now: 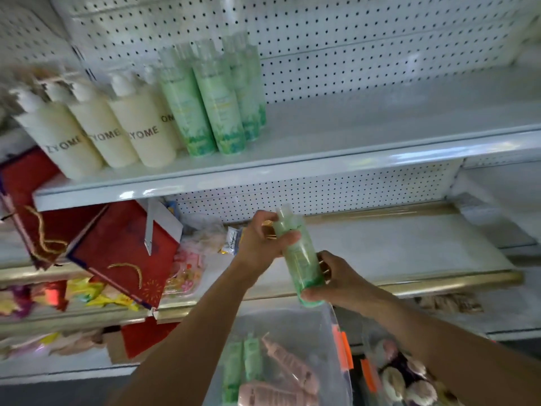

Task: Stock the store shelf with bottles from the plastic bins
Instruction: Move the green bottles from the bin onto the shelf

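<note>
On the far left of the upper shelf (pixel 292 168) stand the cream bottles (pixel 123 133), labels turned out to the aisle, and just to their right a cluster of green bottles (pixel 216 112) in two ranks, so each kind keeps its own block. To the right of that green cluster the shelf runs bare, which looks like the place for the next one.

Below and nearer to you, your left hand (pixel 260 241) curls round the neck and upper body of a green bottle (pixel 298 259), thumb across its front. Your right hand (pixel 339 279) grips the bottom end of the same bottle, fingers wrapped behind it. You hold it tilted between both hands in front of the lower shelf (pixel 380 247), likely to turn the label forward before lifting it.

Nearest you, under your forearms, a clear bin (pixel 328 332) holds more green bottles and pink ones; a second bin (pixel 377 391) to its right holds rounder items I cannot identify.
</note>
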### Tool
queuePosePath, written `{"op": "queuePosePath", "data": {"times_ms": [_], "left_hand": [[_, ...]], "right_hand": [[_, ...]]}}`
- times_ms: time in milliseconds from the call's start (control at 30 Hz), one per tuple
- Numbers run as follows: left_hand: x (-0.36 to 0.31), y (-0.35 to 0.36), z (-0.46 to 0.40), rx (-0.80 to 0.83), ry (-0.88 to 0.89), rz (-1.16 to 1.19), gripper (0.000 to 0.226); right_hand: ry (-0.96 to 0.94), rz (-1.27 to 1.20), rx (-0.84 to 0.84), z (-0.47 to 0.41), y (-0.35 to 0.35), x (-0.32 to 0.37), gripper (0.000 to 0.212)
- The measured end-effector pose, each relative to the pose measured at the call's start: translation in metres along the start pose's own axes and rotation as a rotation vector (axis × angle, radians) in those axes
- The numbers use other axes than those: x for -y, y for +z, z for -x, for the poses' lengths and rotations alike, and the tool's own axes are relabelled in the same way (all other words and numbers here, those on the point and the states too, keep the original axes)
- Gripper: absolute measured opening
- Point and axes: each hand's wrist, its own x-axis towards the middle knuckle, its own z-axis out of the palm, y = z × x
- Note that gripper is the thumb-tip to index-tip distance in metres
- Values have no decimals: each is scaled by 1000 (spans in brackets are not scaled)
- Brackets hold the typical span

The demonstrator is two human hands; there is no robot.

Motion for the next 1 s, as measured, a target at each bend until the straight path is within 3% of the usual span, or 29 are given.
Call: {"op": "queuePosePath", "data": {"times_ms": [600, 1000], "left_hand": [[-204, -39, -31, -94, 489, -185, 42], [-224, -26, -114, -205, 557, -479, 42]], "right_hand": [[-374, -7, -364, -36, -61, 176, 61], [-323, 97, -458, -119, -95, 197, 57]]}}
